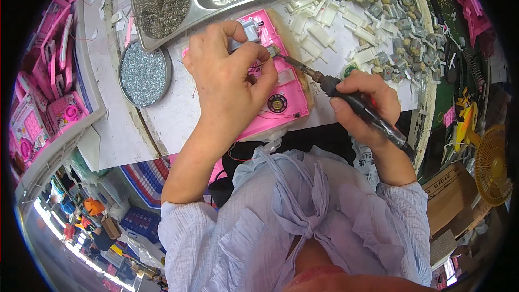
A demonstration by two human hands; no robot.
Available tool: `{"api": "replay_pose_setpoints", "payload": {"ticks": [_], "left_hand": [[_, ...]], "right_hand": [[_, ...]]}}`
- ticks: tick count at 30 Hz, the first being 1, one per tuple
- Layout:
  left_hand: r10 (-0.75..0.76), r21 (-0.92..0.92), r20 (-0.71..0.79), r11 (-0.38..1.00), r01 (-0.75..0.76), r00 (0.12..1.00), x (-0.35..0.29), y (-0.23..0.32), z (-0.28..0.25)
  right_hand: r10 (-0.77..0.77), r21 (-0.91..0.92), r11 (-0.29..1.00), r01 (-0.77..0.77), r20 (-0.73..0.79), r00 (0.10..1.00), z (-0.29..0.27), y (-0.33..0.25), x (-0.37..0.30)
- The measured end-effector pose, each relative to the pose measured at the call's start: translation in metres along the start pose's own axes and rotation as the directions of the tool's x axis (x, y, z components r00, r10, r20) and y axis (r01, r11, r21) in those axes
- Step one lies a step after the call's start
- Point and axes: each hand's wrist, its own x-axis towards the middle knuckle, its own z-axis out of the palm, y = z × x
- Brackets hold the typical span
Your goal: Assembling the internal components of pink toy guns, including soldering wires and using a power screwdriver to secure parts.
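Soldering well here looks to need a steady iron (346, 97), clenched in right hand (365, 103), tip resting only at the joint beside the motor (250, 28). Left hand (230, 75), fingers pinched shut, pins wire onto pink toy (281, 92) on bench (178, 113), directly beneath it.

Far left: a metal tray (162, 32) heaped with small metal springs (157, 0). Near it, a round tin (145, 75) filled with silver screws. Far right: white plastic pieces (319, 27) scattered beside a pile of small grey motors (400, 38). Left edge: a bin of pink plastic shells (46, 92). Right edge: a yellow fan (493, 165).
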Motion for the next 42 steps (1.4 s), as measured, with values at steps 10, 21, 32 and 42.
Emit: {"api": "replay_pose_setpoints", "payload": {"ticks": [10,21,32,42], "left_hand": [[0.025,0.02,-0.018,0.999,-0.025,1.0,-0.0003,0.0,0.0003],[0.037,0.026,-0.037,0.999,-0.036,0.999,-0.0002,-0.0001,0.0014],[0.037,0.045,-0.036,0.998,-0.036,0.999,-0.0012,0.0001,0.0017],[0.026,0.07,-0.028,0.997,-0.024,0.999,-0.002,0.0014,0.0012]], "right_hand": [[-0.336,-0.199,0.918,0.344,0.073,0.939,0.0009,0.0047,0.0054],[-0.329,-0.178,0.926,0.333,0.053,0.943,0.0032,0.0032,0.0073],[-0.339,-0.192,0.92,0.343,0.052,0.939,0.0047,0.0027,0.0079],[-0.349,-0.223,0.91,0.351,0.047,0.936,-0.0012,-0.0006,0.0047]]}}
